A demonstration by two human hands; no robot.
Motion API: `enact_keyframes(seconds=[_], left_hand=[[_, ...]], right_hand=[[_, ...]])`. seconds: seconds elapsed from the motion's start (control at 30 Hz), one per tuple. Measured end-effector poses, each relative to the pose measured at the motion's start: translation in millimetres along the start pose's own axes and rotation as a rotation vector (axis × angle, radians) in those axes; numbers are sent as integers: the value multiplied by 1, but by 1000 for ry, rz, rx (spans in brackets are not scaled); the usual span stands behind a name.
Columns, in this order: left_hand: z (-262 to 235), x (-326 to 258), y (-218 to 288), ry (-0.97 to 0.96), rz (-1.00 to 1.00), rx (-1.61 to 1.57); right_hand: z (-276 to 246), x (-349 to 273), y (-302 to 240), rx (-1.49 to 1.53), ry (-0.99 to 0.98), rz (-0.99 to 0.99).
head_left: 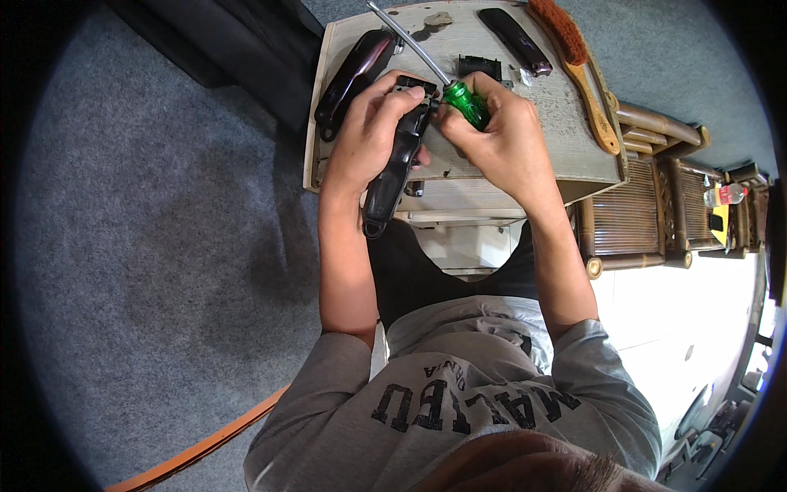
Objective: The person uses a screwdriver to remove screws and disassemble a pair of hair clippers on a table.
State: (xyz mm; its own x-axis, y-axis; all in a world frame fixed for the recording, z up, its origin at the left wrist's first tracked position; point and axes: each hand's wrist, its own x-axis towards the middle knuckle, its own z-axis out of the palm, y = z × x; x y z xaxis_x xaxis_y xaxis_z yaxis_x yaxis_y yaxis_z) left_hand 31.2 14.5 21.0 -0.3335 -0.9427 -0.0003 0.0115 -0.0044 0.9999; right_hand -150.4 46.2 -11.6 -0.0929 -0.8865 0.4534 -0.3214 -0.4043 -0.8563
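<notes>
Setting: you sit over a small pale wooden table (566, 139) on grey carpet (164, 246); your forearms come up from the lower edge and meet above the tabletop.

Left hand: your left hand (369, 135) is wrapped shut around the dark clipper body (398, 168); you hold it lengthwise, its head end up by your fingertips, its tail hanging past the table's near edge over your lap.

Right hand: your right hand (500, 135) is closed on the green handle of a screwdriver (463, 100); its metal shaft runs up and to the left, away from the clipper; I cannot tell what the thumb and forefinger do at the clipper's head.

Handling: the clipper body looks like glossy hard plastic, stiff and probably slippery; it seems light enough for one hand; the open head end looks the delicate part, so the mid-body grip you have is likely the safe one; the ribbed screwdriver handle should give sure purchase.

On the table: a dark red cover shell (352, 74) lies just left of your hands; a second dark cover piece (515, 39) lies at the far edge; a small black part (478, 67) sits between them; a wooden-handled brush (578, 66) with rust-coloured bristles runs along the right side.

Beyond: bamboo furniture (648, 205) stands to the right; an orange strap (205, 447) crosses the carpet at lower left.
</notes>
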Motion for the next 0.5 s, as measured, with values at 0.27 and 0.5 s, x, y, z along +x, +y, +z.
enact_keyframes(seconds=[0.27, 0.5], left_hand=[[-4, 0, -2, -52, 73, 0], [-6, 1, -2, -30, 86, -14]], right_hand=[[1, -3, -4, 30, 24, -89], [-41, -22, -20, 397, -16, 192]])
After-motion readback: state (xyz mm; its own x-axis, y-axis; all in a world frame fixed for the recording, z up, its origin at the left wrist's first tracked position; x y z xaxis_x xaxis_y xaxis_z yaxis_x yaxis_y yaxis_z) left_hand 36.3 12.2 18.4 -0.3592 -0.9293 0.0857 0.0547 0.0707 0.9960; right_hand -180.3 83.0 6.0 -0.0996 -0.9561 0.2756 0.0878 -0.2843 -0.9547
